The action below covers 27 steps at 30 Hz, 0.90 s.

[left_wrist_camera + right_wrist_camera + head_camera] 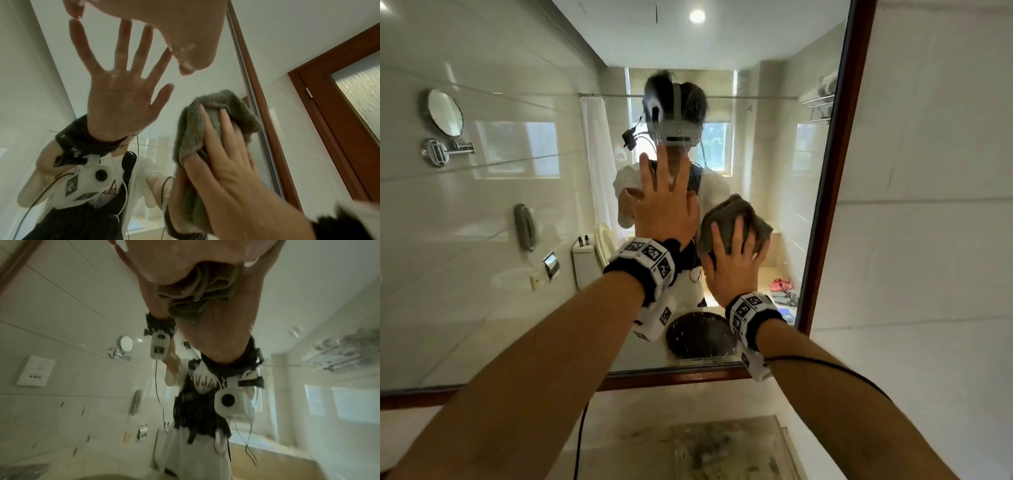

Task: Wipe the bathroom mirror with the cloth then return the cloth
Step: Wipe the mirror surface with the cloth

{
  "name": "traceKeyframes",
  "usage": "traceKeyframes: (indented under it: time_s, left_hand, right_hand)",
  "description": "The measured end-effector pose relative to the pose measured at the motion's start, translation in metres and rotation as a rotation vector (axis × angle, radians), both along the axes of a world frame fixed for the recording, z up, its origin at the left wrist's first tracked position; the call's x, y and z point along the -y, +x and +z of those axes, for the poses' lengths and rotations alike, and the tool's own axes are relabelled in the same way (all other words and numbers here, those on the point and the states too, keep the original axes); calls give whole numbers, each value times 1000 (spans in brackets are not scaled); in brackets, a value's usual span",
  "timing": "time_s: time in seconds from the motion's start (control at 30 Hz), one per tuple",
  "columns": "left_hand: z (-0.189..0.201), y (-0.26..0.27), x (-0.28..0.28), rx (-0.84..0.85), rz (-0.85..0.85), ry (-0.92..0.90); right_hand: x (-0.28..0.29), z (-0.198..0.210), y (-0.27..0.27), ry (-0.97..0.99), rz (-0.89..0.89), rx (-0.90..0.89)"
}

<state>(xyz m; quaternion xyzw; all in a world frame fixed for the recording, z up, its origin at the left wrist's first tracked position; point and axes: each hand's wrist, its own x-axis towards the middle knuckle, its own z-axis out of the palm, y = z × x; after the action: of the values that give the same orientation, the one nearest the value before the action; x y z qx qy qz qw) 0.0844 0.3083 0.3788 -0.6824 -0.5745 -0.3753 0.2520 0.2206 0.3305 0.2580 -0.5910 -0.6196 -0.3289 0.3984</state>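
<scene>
Right hand (pixel 736 267) presses the bunched cloth (pixel 732 214) against the mirror (pixel 500 274), fingers laid flat over it.
Left hand (pixel 664 205) lies splayed on the glass just beside it. The wooden frame (pixel 834 178) is near the cloth's right, with wide glass leftward and a tiled wall (pixel 928 222) beyond.

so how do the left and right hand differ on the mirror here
The left hand is bare, with its fingers straight and spread flat on the mirror. The right hand presses a bunched grey cloth onto it. The left hand sits higher, while the right hand is lower and nearer the wooden frame. Both are raised to the glass and wear black wristbands with marker tags.
</scene>
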Motion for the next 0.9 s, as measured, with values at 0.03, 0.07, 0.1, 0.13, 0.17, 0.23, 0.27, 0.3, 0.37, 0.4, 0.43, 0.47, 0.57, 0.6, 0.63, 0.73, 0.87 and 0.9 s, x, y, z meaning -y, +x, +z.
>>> traceKeyframes:
  time_s: [0.03,0.07,0.1,0.13,0.17,0.23,0.27,0.3,0.37,0.4,0.43,0.47,0.57,0.6,0.63,0.73,0.87,0.9]
  left_hand:
    - [-4,1,0,2,-8,-6]
    - [-9,1,0,-4,-6,-2]
    - [-14,1,0,-14,5,4]
    - [-18,1,0,-25,17,9]
    - [-23,1,0,-36,25,8]
    - [-32,-1,-2,-57,40,6]
    - [-35,-1,-2,-68,50,13]
    - [-37,-2,-3,-76,59,21]
    - [-39,-2,-4,-78,63,32]
    - [-39,-1,-4,-76,59,33]
    - [-38,-1,-4,-74,57,34]
    - [-38,-1,-4,-75,59,36]
    - [-38,1,-2,-63,63,42]
    - [-38,3,-1,-58,68,39]
    - [-37,6,0,-50,72,36]
    - [-37,11,2,-13,65,34]
    - [-39,9,1,-26,50,45]
    - [-39,8,0,-33,52,46]
  right_hand:
    - [3,-15,4,-22,-8,-14]
    - [7,-29,8,-47,-18,-24]
    - [10,-41,12,-71,-28,-38]
    - [13,-49,15,-95,-35,-53]
    - [16,-54,18,-114,-38,-67]
    - [17,-54,20,-135,-39,-83]
    - [17,-51,21,-139,-39,-92]
    - [16,-45,21,-138,-39,-103]
    - [13,-26,24,-123,-38,-122]
    - [11,-13,27,-105,-34,-126]
    - [8,3,28,-81,-30,-128]
    - [6,21,30,-61,-25,-131]
    - [-1,74,31,-28,-15,-148]
    - [-4,88,29,-19,-16,-157]
    - [-5,98,26,-6,-26,-170]
    - [-9,106,15,38,-74,-224]
    - [-13,87,16,93,-71,-244]
    - [-13,79,18,97,-72,-242]
